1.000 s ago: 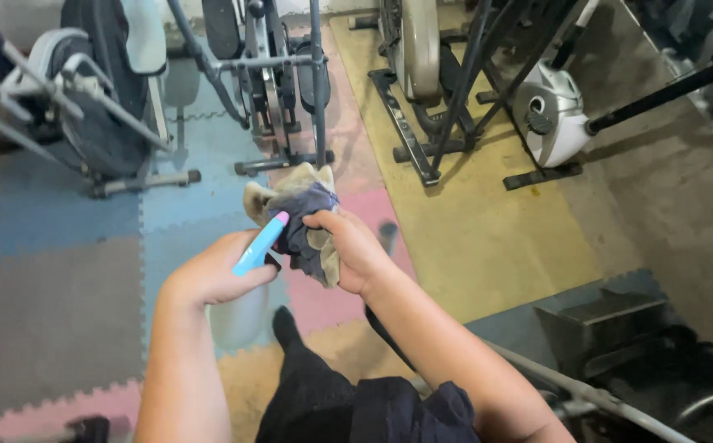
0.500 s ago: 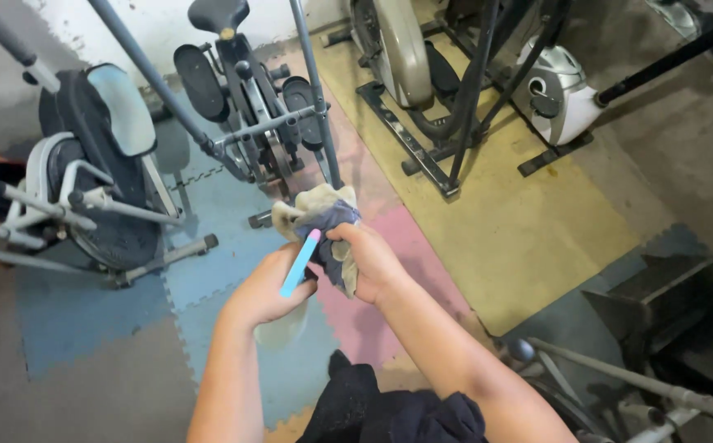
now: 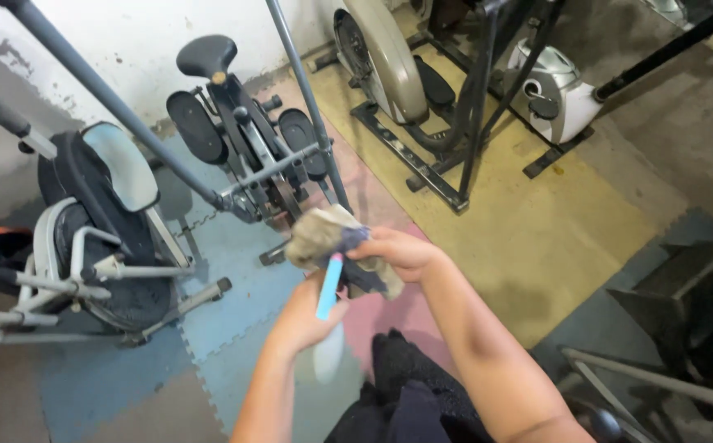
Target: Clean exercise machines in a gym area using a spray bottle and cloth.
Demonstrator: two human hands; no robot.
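Left hand (image 3: pixel 303 316) gripped a blue bottle (image 3: pixel 329 287) | right hand (image 3: pixel 397 253) bunched a rag (image 3: pixel 319 234) just above it, mid-scene over the mats (image 3: pixel 233 287) | risk: a wet bottle could slip and fall.

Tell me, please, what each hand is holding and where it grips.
The left hand grips a blue-handled tool by its handle; the right hand clutches a bunched cloth.

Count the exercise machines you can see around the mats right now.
4: one at far left, one centre with black saddle, one top centre, one white, top right. More may be cropped.
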